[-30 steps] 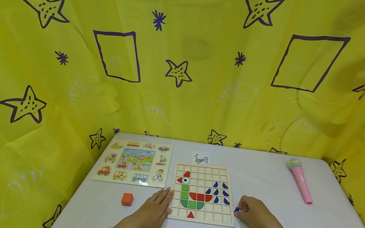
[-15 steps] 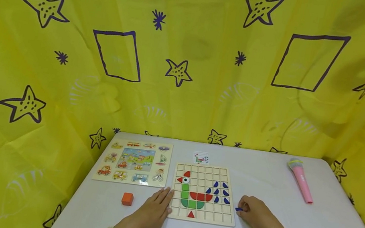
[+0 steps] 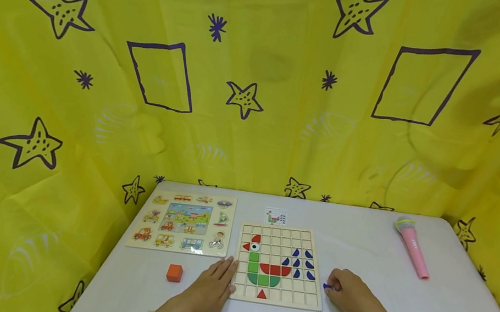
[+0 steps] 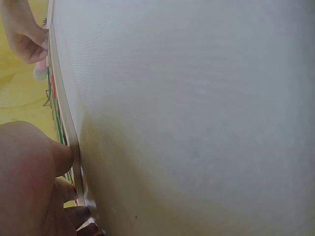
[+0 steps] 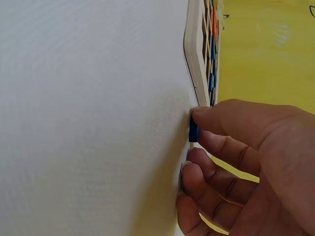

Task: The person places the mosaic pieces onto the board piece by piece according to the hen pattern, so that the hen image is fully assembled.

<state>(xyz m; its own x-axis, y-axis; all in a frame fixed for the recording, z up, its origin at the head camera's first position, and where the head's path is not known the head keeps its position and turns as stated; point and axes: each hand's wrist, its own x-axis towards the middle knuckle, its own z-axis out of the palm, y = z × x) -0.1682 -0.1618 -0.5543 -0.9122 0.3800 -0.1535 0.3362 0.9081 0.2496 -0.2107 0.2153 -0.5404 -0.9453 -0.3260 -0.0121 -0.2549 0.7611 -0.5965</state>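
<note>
A wooden grid board [image 3: 284, 293] lies on the table, with red, green and blue pieces forming a bird. Along its left edge rests my left hand [image 3: 209, 288], fingers extended; the left wrist view shows the thumb [image 4: 63, 158] against the board's side. Just off the right edge, my right hand [image 3: 349, 291] pinches a small blue piece [image 5: 194, 129] between thumb and index finger, low over the white tabletop. Its outline is partly covered by the fingers. Several blue half-moon pieces [image 3: 308, 254] sit in the cells on the board's right side.
A vehicle picture puzzle [image 3: 228, 208] lies at the back left, with an orange cube [image 3: 174, 273] in front of it. Behind the board is a small pattern card [image 3: 276, 216]. A pink toy microphone [image 3: 414, 251] lies at the back right, before a yellow curtain [image 3: 252, 145].
The blue piece has turned in my right fingers, from a pointed outline to a flatter one. My right hand has shifted very slightly; the left hand has stayed on the board's edge.
</note>
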